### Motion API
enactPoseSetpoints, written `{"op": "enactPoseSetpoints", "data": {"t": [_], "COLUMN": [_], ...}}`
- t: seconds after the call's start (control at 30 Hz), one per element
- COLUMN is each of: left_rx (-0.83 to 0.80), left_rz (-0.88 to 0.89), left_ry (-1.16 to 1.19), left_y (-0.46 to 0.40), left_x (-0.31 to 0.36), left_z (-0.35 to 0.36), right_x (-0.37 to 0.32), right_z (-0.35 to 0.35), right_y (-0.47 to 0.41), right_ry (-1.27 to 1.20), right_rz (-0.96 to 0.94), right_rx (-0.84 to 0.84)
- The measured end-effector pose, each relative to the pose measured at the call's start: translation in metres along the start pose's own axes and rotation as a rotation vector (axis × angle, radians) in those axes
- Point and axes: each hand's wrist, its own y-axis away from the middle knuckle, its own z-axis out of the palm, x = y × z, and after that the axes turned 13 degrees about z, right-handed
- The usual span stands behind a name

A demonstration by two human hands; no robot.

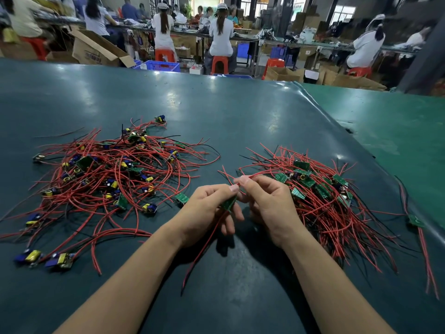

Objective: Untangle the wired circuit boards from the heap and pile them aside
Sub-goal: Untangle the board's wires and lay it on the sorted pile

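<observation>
The dark green tabletop (216,112) carries everything; its near edge is cut off by the frame. Left of the hands sprawls the heap (108,174), red and black wires knotted over boards with yellow and blue parts, many boards half buried. Right of the hands lies the pile (320,189), green boards bunched together with wires fanning toward the viewer. Past the pile, one stray board (416,221) sits near the tabletop's right edge.

The left hand (207,213) has its grip closed on a small green board (228,203), mostly hidden by the fingers. The right hand (272,206) pinches a red wire (231,175), probably that board's own, though the join is covered. More wires (202,247) trail below the left hand.
</observation>
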Motion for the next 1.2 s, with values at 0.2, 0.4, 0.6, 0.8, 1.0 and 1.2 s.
{"op": "enactPoseSetpoints", "data": {"t": [0.2, 0.4, 0.6, 0.8, 1.0, 1.2], "left_rx": [0.016, -0.101, -0.063, -0.149, -0.119, -0.17], "left_rz": [-0.017, -0.01, -0.006, -0.013, -0.017, -0.026], "left_ry": [-0.012, -0.021, 0.0, -0.025, -0.011, -0.021], "left_y": [0.0, 0.002, 0.0, 0.003, 0.002, 0.003], "left_x": [-0.001, 0.0, 0.001, 0.0, 0.002, 0.002], "left_z": [-0.001, -0.001, -0.002, 0.0, -0.003, -0.002], "right_x": [-0.001, -0.002, -0.008, -0.008, -0.015, -0.016], "right_z": [-0.002, 0.0, -0.006, -0.004, -0.015, -0.01], "right_y": [-0.001, -0.005, -0.007, -0.01, -0.009, -0.008], "right_ry": [-0.098, -0.114, -0.305, -0.356, -0.494, -0.513], "right_rz": [0.081, 0.144, 0.091, 0.153, 0.108, 0.105], "right_rx": [-0.098, -0.076, 0.054, 0.112, 0.109, 0.096]}}
